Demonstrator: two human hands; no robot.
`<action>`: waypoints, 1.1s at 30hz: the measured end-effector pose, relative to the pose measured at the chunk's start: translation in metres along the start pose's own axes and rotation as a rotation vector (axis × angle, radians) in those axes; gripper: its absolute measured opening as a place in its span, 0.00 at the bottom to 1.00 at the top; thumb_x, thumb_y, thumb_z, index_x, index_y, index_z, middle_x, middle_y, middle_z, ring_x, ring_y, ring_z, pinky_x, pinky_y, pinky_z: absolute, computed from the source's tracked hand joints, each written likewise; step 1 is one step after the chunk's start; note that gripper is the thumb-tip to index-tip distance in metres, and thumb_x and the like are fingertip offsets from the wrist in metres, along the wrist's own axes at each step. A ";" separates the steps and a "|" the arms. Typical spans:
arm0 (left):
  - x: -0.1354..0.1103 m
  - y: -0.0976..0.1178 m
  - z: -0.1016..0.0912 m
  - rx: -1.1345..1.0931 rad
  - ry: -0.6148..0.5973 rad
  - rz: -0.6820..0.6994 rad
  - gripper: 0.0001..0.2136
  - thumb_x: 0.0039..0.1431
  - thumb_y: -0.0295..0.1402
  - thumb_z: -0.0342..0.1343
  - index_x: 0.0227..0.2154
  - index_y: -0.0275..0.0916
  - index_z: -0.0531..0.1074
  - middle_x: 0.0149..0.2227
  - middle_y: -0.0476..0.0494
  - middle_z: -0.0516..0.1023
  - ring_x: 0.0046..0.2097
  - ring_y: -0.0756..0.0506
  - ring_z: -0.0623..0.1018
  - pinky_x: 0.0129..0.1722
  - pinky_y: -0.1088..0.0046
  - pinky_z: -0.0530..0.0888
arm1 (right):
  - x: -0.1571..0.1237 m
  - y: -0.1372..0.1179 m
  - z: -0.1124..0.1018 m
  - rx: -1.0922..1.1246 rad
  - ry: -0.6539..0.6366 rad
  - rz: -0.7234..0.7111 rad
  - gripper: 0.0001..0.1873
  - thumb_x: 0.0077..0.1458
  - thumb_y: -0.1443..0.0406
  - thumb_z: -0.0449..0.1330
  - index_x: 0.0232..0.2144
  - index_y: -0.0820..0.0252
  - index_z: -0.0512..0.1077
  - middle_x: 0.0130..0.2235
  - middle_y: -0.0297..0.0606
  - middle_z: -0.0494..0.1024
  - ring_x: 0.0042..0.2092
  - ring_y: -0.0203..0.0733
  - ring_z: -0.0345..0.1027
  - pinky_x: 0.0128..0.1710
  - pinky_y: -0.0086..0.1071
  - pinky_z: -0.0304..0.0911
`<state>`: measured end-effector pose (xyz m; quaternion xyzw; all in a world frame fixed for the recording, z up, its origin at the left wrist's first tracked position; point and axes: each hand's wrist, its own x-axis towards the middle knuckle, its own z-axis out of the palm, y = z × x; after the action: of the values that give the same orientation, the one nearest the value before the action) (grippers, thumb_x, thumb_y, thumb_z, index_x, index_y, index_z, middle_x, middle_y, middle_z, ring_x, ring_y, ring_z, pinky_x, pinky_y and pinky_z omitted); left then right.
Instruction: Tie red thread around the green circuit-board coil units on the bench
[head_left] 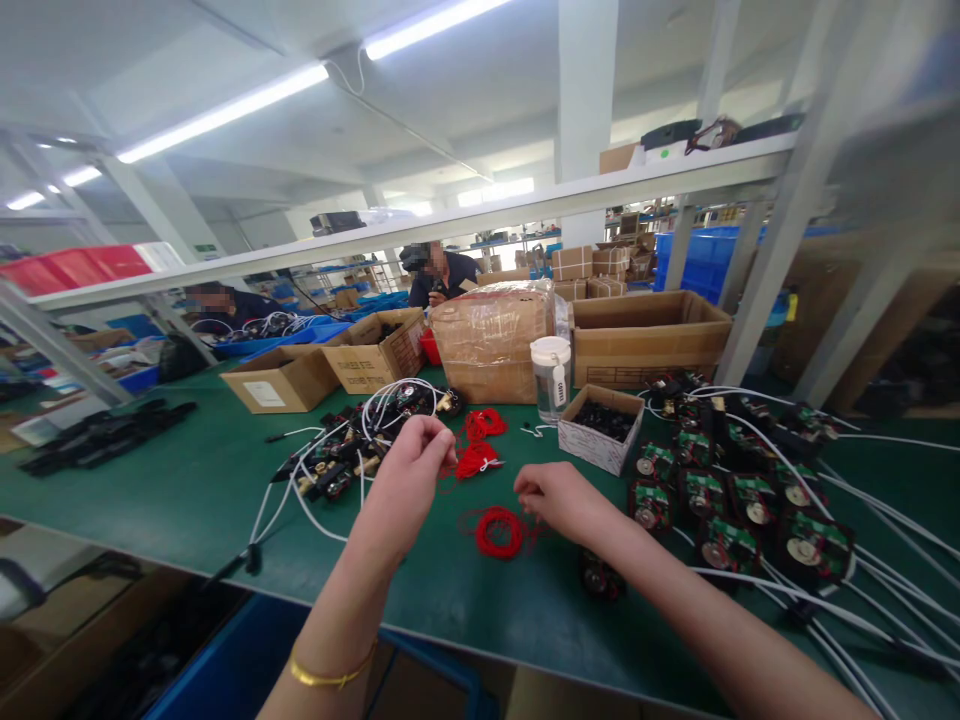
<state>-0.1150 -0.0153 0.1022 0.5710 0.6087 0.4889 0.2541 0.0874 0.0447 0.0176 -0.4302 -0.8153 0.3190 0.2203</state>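
My left hand [415, 460] is raised over the table, thumb and fingers pinched together. Faint red strands show by its fingertips, but what it holds, if anything, is too small to make out. My right hand [559, 497] hovers with curled fingers above and right of a coil of red wire [499, 532]. Whether a strand lies in those fingers cannot be seen. Between and beyond the hands lie a red wire bundle [477, 461] with a pale tie and another red bundle [486, 423]. One dark round part [600, 577] sits under my right forearm.
Circuit-board assemblies [742, 500] with white cables crowd the right side; more cabled assemblies [337, 465] lie left. Behind stand a small box of black parts [600, 420], a clear bottle [551, 380] and cardboard boxes [491, 345]. A shelf [480, 215] crosses overhead. Two people sit opposite.
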 end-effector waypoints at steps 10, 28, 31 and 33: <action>-0.031 0.028 0.027 -0.136 -0.294 -0.051 0.08 0.66 0.38 0.51 0.32 0.42 0.66 0.30 0.53 0.71 0.35 0.48 0.71 0.39 0.72 0.66 | -0.024 -0.029 -0.008 0.078 -0.002 -0.128 0.25 0.50 0.79 0.50 0.45 0.59 0.76 0.48 0.45 0.80 0.53 0.48 0.71 0.55 0.44 0.63; -0.058 0.008 0.072 -0.462 -0.430 -0.387 0.14 0.55 0.37 0.58 0.43 0.37 0.70 0.31 0.50 0.72 0.36 0.47 0.74 0.36 0.70 0.70 | -0.106 -0.017 -0.011 1.182 -0.022 0.253 0.24 0.38 0.72 0.58 0.42 0.62 0.76 0.40 0.41 0.84 0.44 0.42 0.78 0.45 0.33 0.66; -0.063 0.002 0.081 -0.475 -0.465 -0.401 0.13 0.56 0.38 0.58 0.40 0.36 0.73 0.31 0.48 0.73 0.35 0.47 0.74 0.38 0.69 0.71 | -0.112 -0.013 -0.013 1.147 0.016 0.281 0.24 0.37 0.71 0.59 0.42 0.61 0.75 0.39 0.40 0.83 0.44 0.43 0.77 0.44 0.34 0.66; -0.065 -0.001 0.085 -0.497 -0.476 -0.413 0.13 0.56 0.38 0.58 0.40 0.36 0.74 0.32 0.47 0.74 0.36 0.47 0.75 0.41 0.68 0.72 | -0.115 -0.010 -0.014 1.106 0.040 0.296 0.24 0.37 0.70 0.58 0.42 0.61 0.75 0.39 0.40 0.83 0.43 0.43 0.77 0.43 0.35 0.66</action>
<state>-0.0271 -0.0507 0.0517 0.4552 0.4980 0.4138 0.6112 0.1520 -0.0519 0.0245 -0.3666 -0.4539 0.7172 0.3811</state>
